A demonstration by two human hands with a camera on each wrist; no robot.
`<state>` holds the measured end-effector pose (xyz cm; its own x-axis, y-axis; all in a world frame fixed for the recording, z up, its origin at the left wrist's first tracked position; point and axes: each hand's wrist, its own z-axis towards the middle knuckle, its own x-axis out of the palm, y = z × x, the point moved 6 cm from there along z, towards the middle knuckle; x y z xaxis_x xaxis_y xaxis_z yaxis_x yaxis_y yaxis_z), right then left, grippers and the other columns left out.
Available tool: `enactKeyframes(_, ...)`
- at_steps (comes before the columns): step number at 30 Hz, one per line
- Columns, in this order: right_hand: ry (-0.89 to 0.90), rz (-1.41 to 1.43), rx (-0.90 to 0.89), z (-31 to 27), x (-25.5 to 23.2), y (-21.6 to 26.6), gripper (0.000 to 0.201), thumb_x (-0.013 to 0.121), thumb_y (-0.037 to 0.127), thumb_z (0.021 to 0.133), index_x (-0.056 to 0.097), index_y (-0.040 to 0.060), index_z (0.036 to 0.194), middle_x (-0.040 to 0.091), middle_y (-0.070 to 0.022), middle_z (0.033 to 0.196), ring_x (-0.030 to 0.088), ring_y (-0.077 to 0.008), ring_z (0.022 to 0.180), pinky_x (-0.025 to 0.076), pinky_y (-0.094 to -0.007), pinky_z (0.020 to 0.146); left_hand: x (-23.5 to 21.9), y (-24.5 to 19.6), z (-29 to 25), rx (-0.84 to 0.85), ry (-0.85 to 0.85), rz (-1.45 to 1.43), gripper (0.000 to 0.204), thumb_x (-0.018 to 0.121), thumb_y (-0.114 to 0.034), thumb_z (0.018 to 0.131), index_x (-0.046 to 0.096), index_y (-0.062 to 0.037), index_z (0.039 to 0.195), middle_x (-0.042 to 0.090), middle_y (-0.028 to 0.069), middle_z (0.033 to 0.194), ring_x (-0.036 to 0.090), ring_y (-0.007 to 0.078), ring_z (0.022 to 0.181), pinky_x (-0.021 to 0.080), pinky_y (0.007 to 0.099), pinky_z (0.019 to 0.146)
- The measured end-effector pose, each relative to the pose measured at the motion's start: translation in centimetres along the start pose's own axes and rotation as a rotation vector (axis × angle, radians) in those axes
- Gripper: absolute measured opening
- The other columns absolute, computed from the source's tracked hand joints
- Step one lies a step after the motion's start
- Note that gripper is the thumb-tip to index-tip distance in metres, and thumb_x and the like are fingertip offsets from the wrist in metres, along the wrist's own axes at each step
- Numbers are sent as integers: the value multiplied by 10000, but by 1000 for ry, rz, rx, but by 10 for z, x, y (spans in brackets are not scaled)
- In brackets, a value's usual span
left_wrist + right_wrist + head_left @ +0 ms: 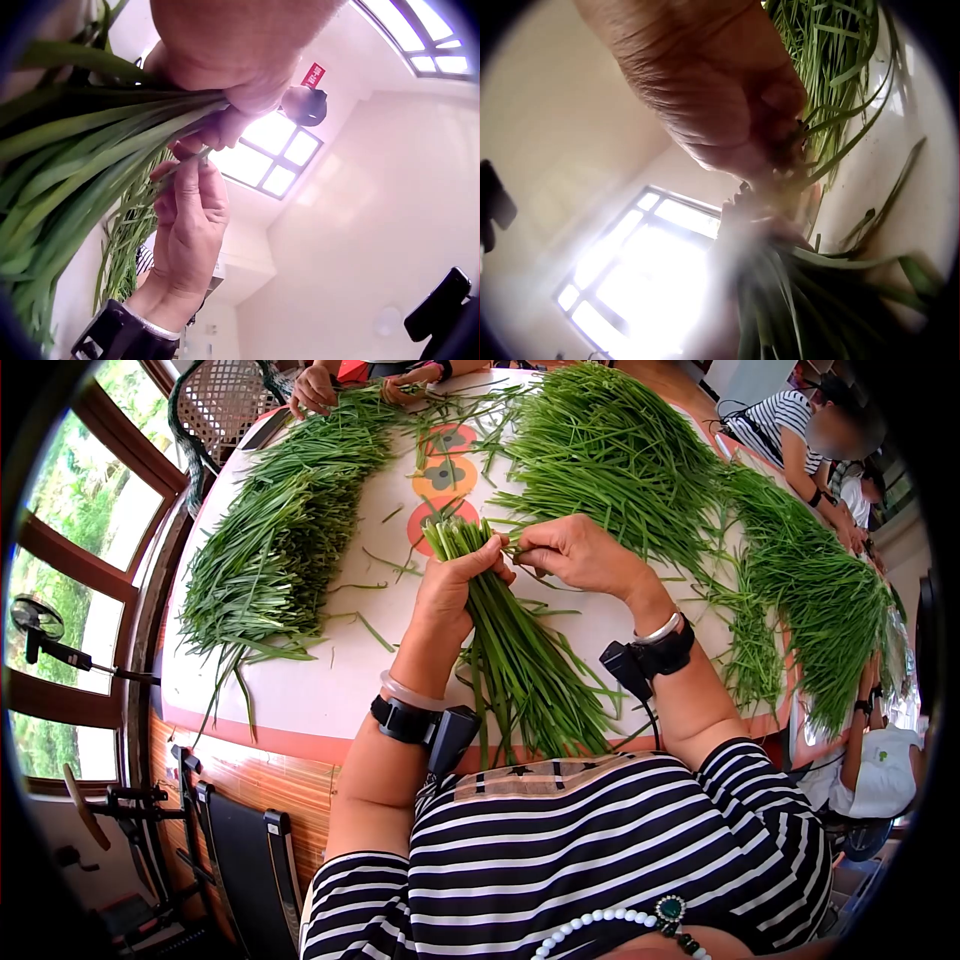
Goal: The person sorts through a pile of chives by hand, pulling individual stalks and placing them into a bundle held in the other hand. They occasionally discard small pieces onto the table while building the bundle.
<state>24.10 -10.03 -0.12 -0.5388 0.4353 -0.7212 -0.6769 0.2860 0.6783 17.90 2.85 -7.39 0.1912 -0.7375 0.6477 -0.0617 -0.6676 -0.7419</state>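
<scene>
Bench (330, 690) carried long heaps of chives (270, 550) along its left and right edges, sorted stock kept within reach. At the near edge the bundle (520, 670) stood gripped in the left hand (450, 595), cut ends up for access. Right hand (575, 555) pinched one stalk at the bundle's top.

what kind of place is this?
Probably a home dining room used for shared vegetable prep: a round table heaped with garlic chives, wood-framed windows, other people seated around. The left hand grips a chive bunch.
</scene>
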Motion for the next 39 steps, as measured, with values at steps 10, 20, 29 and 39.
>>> enactKeyframes(10,-1,-232,189,-19,-37,-49,145,627,121,816,689,23,904,683,-107,778,649,-210,726,500,-321,658,22,-28,-9,96,486,-345,235,587,-269,938,562,-39,984,535,5,772,551,157,779,520,389,871)
enactKeyframes(20,-420,-408,72,1,-11,-50,82,671,155,802,645,88,841,596,-88,895,621,-299,840,499,-423,689,10,-2,-1,-40,177,-249,168,658,-194,895,549,-67,910,492,-4,701,512,132,645,496,341,713)
enactKeyframes(29,-341,369,63,8,-7,-27,47,666,23,848,641,-11,869,647,-11,762,588,-59,668,481,-214,616,3,-4,0,49,3,-216,260,701,-84,835,598,13,1053,555,9,701,561,147,626,518,344,709)
enactKeyframes(39,-146,441,49,7,4,-18,46,656,16,862,647,-26,877,658,-21,767,606,-69,692,500,-213,641,2,-10,-4,60,35,-94,215,644,-175,897,608,-25,1046,638,85,858,636,211,813,544,364,798)
